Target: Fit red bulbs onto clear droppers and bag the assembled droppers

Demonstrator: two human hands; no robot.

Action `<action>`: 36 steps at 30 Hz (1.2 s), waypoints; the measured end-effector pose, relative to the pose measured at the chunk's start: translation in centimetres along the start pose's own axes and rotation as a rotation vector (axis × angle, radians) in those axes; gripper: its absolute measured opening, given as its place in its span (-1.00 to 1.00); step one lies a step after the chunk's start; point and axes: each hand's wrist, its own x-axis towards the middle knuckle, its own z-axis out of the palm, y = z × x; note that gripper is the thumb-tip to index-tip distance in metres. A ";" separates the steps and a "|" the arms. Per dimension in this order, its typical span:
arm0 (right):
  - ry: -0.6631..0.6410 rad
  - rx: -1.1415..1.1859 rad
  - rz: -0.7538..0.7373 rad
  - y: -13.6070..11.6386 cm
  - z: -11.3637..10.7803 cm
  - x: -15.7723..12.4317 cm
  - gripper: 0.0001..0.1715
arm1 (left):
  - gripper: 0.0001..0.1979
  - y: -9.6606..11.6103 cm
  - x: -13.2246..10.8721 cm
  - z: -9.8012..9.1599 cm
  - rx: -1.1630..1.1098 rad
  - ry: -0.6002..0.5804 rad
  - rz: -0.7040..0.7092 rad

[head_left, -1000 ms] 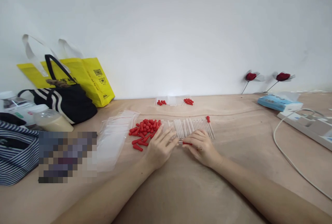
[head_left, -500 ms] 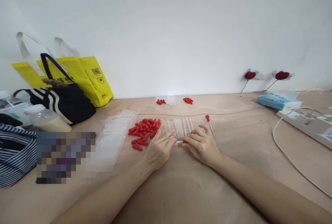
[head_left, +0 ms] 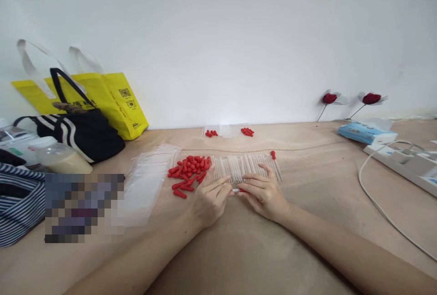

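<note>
Your two bare hands meet low in front of you on the counter, both closed in a pinch on one small piece. Your left hand grips a clear tube; your right hand grips the red bulb at its right end. The tube lies between your fingertips, its long axis running left to right, crosswise to the row of clear tubes just beyond, which point roughly away from you. The pile of red bulbs is nearer your left hand, beyond it and to the left.

Your left fingers hide the tube's far-left end, and your right fingers cover most of the bulb, so how deeply the tube sits in it cannot be told. Your fingers also block part of the row. A pixelated patch at left conceals something.
</note>
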 end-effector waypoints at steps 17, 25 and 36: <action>-0.049 0.011 0.094 0.8 -0.3 0.3 -0.81 | -0.87 -0.5 -0.2 0.3 -0.052 -0.022 -0.074; -0.043 0.154 0.324 0.9 0.0 -0.2 -0.55 | -0.90 -0.7 0.1 0.1 -0.076 0.029 -0.099; 0.050 0.156 0.285 0.3 0.1 0.4 -0.88 | -0.86 -0.3 0.0 0.2 -0.095 0.011 -0.173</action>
